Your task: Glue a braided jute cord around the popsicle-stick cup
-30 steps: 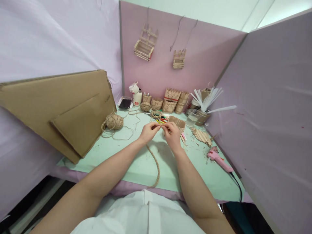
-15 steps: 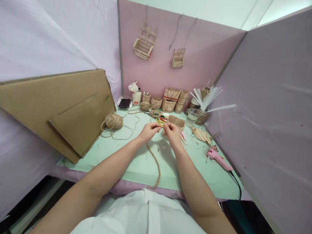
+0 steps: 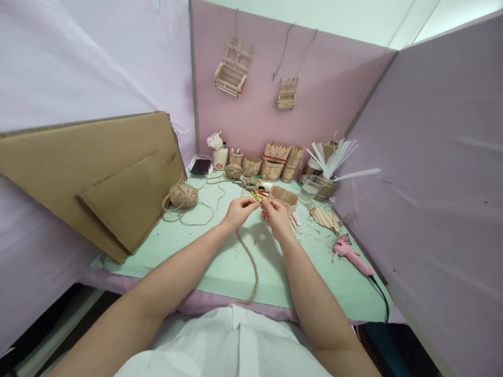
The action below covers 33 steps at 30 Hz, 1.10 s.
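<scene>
White strips (image 3: 335, 158) fanned from a pot (image 3: 326, 190) beside a cup (image 3: 308, 191) part-filled with clear liquid; an open basket (image 3: 286, 197) stood behind the right hand (image 3: 276, 213). Fingertips meeting, it and the left hand (image 3: 238, 212) pinched a braid (image 3: 256, 272), which trailed to the desk's (image 3: 220, 256) near edge.

The left forearm (image 3: 184, 262) comes from seven o'clock, the right forearm (image 3: 308, 283) from five. The left hand (image 3: 238, 212) points to two o'clock, the right hand (image 3: 277, 214) to eleven, both pinching, close together.
</scene>
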### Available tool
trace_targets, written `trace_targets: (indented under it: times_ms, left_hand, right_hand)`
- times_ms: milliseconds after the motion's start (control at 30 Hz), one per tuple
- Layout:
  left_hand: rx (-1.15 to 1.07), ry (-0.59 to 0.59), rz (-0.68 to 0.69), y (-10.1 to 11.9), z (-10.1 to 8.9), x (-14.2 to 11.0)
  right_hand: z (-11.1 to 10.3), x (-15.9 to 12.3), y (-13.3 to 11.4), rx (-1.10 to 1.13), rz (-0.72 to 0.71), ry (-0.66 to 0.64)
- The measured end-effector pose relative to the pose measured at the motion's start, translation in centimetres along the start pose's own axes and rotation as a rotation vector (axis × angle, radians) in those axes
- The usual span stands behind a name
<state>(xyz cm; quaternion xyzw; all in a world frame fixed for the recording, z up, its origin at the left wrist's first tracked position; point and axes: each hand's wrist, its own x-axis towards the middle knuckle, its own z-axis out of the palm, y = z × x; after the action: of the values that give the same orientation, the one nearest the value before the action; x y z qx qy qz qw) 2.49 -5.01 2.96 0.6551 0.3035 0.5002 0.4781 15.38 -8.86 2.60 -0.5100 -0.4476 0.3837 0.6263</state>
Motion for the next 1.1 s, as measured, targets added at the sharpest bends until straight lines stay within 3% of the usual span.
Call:
trace_targets:
  times_ms: [267, 600, 833, 933, 1100]
  left_hand:
    - [-0.014, -0.029, -0.011, -0.1, 0.1, 0.0]
    - [-0.026, 0.035, 0.007, -0.7, 0.3, 0.2]
    - [-0.101, 0.093, -0.124, -0.5, 0.0, 0.5]
    - [-0.186, 0.059, -0.183, -0.5, -0.1, 0.5]
    - [-0.400, -0.143, -0.263, 0.0, 0.0, 0.3]
  right_hand:
    - [0.2, -0.1, -0.5, 0.111, 0.044, -0.034]
    - [0.2, -0.2, -0.1, -0.116, -0.095, 0.016]
    - [0.2, -0.1, 0.3, -0.026, -0.058, -0.082]
    - [0.2, 0.1, 0.6, -0.066, -0.064, -0.045]
    - [0.2, 0.0, 0.5, -0.048, -0.033, -0.048]
